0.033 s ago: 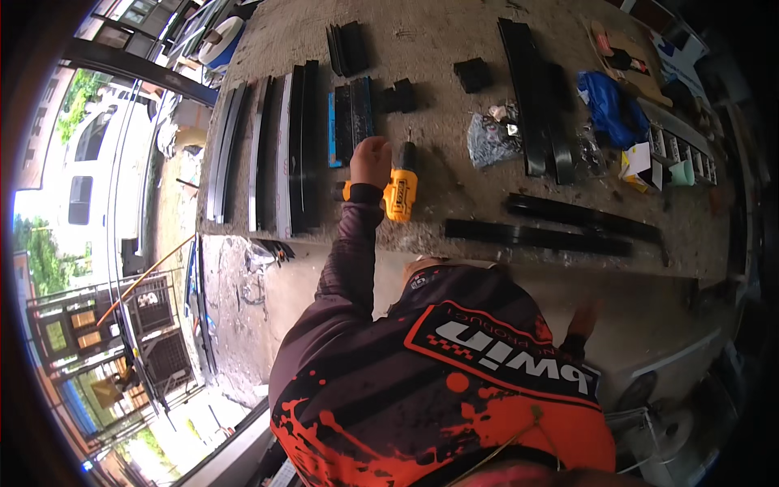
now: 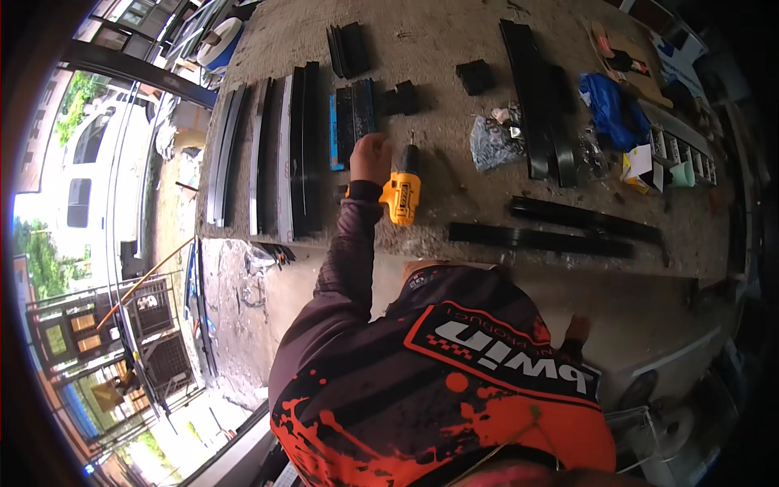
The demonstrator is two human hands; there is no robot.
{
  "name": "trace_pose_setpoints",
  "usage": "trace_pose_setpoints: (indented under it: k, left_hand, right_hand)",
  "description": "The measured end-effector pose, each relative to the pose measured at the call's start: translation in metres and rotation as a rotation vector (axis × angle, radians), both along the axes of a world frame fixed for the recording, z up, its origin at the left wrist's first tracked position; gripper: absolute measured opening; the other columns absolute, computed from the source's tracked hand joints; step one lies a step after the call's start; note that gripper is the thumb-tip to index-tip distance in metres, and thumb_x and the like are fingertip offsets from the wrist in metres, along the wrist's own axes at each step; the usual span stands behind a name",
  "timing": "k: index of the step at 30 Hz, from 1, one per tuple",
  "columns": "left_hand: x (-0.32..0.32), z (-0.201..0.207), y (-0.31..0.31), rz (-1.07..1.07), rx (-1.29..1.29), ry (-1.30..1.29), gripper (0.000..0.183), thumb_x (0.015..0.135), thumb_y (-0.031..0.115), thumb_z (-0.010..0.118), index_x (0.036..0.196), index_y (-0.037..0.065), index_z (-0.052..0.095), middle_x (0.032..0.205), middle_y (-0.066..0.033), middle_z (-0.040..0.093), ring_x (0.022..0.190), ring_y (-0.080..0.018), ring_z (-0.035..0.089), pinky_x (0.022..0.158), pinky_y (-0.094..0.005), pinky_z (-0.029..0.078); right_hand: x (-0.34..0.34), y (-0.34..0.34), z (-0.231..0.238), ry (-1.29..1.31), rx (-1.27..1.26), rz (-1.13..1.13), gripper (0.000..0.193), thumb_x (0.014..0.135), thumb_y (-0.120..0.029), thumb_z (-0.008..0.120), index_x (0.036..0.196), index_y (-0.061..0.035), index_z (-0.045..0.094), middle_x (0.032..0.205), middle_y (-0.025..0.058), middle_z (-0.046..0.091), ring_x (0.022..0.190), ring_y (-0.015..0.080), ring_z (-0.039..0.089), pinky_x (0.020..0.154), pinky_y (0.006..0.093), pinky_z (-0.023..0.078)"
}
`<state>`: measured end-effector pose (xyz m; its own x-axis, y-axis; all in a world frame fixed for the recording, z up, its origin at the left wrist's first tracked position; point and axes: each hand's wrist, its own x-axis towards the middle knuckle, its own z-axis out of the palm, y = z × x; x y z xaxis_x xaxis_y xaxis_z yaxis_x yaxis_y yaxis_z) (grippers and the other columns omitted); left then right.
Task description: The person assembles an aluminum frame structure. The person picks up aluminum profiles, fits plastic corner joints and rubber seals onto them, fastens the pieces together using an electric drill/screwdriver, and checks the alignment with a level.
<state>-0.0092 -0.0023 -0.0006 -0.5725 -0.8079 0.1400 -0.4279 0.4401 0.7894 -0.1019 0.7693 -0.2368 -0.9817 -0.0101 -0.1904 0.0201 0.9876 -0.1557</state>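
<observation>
My left hand (image 2: 372,158) is at the worktable, its fingers curled down beside the near end of some dark strips (image 2: 354,115) with blue edges. Whatever the fingers may hold is hidden beneath them. A yellow cordless drill (image 2: 402,197) lies just right of my left wrist, its black chuck pointing away from me; my forearm covers part of its handle. My right hand (image 2: 577,327) hangs low at the right, off the near edge of the table, dim and blurred, so its fingers cannot be made out.
Long dark and silver profiles (image 2: 305,146) lie at the left of the table (image 2: 454,191). Two black bars (image 2: 540,240) lie near the front edge. Further right are more black profiles (image 2: 527,105), a clear plastic bag (image 2: 497,140) and a blue bag (image 2: 610,105).
My right hand has moved slightly toward me. The left hand stays in nearly the same place, and the drill has not visibly moved on the table.
</observation>
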Motion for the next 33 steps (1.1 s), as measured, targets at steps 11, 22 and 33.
trace_pose_setpoints:
  k: [11,22,33]
  left_hand:
    - [-0.13,0.005,-0.248,0.33,-0.273,-0.474,0.098,0.068,0.059,0.074,0.137,0.001,0.036,0.138,-0.0214,0.04,0.127,-0.0379,0.038,0.104,-0.0486,0.035]
    - [-0.221,-0.006,-0.301,0.457,0.056,-0.941,0.14,0.048,0.077,0.077,0.152,0.01,0.009,0.143,-0.0251,0.037,0.124,-0.0345,0.048,0.095,-0.0501,0.044]
    - [-0.196,-0.037,-0.391,0.163,-0.001,-0.652,0.083,0.069,0.062,0.063,0.116,-0.006,0.063,0.122,-0.0265,0.06,0.12,-0.0339,0.055,0.099,-0.038,0.043]
  right_hand:
    - [0.159,-0.151,0.02,-0.958,-0.703,-0.632,0.041,0.093,-0.046,0.056,0.122,-0.0165,0.054,0.109,0.0039,0.063,0.087,0.0216,0.062,0.064,0.0389,0.045]
    - [0.243,-0.082,0.091,-0.887,-0.63,-0.884,0.027,0.093,-0.036,0.056,0.101,-0.0097,0.055,0.088,0.0059,0.06,0.072,0.0228,0.063,0.054,0.0387,0.048]
    - [0.197,-0.105,0.067,-0.743,-0.617,-0.408,0.03,0.084,-0.025,0.064,0.11,-0.0099,0.058,0.09,0.0078,0.063,0.078,0.0195,0.063,0.06,0.0354,0.051]
